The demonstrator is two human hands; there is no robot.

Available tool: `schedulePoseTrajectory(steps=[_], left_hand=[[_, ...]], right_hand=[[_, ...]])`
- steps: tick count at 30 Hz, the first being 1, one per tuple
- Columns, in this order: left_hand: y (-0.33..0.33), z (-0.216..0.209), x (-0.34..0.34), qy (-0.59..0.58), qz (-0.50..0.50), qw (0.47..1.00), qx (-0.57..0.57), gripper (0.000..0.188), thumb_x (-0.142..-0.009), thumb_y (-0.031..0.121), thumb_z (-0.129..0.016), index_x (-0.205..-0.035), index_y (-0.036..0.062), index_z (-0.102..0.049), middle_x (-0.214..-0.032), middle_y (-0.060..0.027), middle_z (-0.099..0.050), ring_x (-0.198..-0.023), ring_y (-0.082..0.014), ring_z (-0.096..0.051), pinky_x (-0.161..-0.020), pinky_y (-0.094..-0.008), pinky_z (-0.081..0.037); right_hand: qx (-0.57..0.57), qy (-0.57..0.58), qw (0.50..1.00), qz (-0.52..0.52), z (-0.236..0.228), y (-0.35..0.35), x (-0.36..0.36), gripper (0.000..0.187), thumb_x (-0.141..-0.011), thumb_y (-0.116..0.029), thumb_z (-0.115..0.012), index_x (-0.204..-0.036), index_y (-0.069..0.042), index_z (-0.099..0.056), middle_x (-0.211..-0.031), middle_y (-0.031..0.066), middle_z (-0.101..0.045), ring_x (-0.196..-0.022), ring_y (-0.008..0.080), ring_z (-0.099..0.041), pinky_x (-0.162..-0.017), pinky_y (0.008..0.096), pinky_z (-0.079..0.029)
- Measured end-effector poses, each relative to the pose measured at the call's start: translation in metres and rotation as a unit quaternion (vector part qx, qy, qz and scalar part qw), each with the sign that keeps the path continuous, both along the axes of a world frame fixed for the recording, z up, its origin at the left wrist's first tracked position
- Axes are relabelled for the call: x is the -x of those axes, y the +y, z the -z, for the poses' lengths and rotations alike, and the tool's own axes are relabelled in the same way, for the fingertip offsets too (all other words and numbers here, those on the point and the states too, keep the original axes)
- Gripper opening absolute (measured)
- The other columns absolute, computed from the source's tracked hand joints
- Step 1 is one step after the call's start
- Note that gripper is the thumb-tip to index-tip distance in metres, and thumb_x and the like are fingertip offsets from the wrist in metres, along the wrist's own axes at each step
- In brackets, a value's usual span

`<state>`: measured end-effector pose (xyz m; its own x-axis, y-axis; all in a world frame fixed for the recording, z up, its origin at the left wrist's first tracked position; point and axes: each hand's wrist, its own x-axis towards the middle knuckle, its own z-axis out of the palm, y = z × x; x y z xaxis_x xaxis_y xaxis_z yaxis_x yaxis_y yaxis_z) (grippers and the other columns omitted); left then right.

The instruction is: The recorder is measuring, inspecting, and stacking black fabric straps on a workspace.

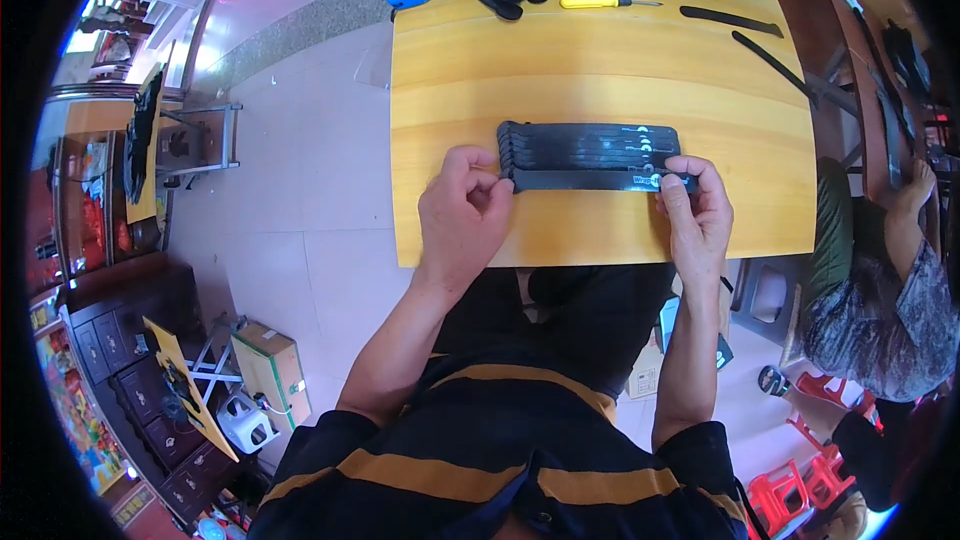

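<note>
Right hand (697, 220) pinches the front strap (585, 181); left hand (460, 212) curls, hold unclear. Stacked straps (590, 145) look aligned; two strips (732, 19) lie apart.

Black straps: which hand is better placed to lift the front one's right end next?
Likely right: the right hand has its thumb over that end of the front strap; the left hand is at the opposite end.

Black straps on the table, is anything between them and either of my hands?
Nothing visible: the right hand holds the nearest black strap by its right end, and the left hand is right at its left end.
</note>
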<state>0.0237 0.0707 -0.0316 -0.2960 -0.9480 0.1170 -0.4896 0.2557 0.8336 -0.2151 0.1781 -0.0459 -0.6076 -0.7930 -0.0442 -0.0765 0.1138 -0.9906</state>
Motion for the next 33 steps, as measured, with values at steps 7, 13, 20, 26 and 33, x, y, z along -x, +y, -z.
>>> schedulePoseTrajectory(steps=[7, 13, 20, 26, 33], left_hand=[[-0.0031, -0.0036, 0.0029, -0.039, 0.015, 0.999, -0.009, 0.028, -0.084, 0.001, -0.072, -0.108, 0.0045, -0.058, -0.067, -0.0063, -0.066, -0.060, -0.0237, -0.064, -0.062, -0.0356, -0.049], [-0.0038, -0.0007, 0.0030, -0.045, 0.019, 0.999, -0.003, 0.028, -0.084, 0.001, -0.072, -0.107, 0.0065, -0.058, -0.064, -0.0034, -0.064, -0.057, -0.0228, -0.063, -0.064, -0.0355, -0.047], [-0.0070, 0.0003, 0.0023, -0.045, 0.034, 0.998, -0.004, 0.030, -0.085, -0.001, -0.073, -0.109, 0.0047, -0.056, -0.066, -0.0048, -0.065, -0.056, -0.0159, -0.063, -0.062, -0.0295, -0.048], [-0.0069, 0.0022, 0.0025, -0.048, 0.039, 0.998, -0.004, 0.031, -0.085, -0.002, -0.073, -0.110, 0.0050, -0.056, -0.067, -0.0041, -0.065, -0.057, -0.0148, -0.063, -0.062, -0.0293, -0.048], [-0.0086, -0.0033, 0.0048, -0.047, 0.029, 0.997, -0.045, 0.031, -0.084, 0.001, -0.073, -0.109, 0.0066, -0.056, -0.065, -0.0018, -0.063, -0.057, -0.0190, -0.063, -0.068, -0.0354, -0.049]], right_hand=[[-0.011, -0.013, 1.000, 0.019, 0.0021, -0.0026, -0.0014, 0.013, -0.101, -0.009, -0.067, -0.113, -0.004, -0.067, -0.080, -0.0049, -0.062, -0.067, 0.0007, -0.049, -0.060, 0.0177, -0.039], [-0.003, -0.012, 0.999, 0.033, 0.0031, -0.0044, -0.0056, 0.013, -0.101, -0.007, -0.066, -0.113, -0.003, -0.066, -0.081, -0.0055, -0.061, -0.067, 0.0000, -0.048, -0.060, 0.0168, -0.036], [0.006, -0.010, 0.999, 0.043, 0.0077, -0.0057, -0.0060, 0.013, -0.101, -0.006, -0.067, -0.113, -0.002, -0.066, -0.081, -0.0053, -0.061, -0.068, 0.0000, -0.048, -0.060, 0.0166, -0.036], [0.008, -0.025, 0.999, 0.043, 0.0088, -0.0064, -0.0060, 0.013, -0.101, -0.006, -0.067, -0.113, -0.001, -0.065, -0.082, -0.0048, -0.061, -0.069, 0.0007, -0.050, -0.061, 0.0169, -0.038], [-0.015, 0.029, 0.998, 0.045, 0.0076, -0.0091, -0.0064, 0.013, -0.101, -0.007, -0.067, -0.112, -0.001, -0.066, -0.080, -0.0054, -0.060, -0.068, 0.0005, -0.048, -0.060, 0.0170, -0.038]])
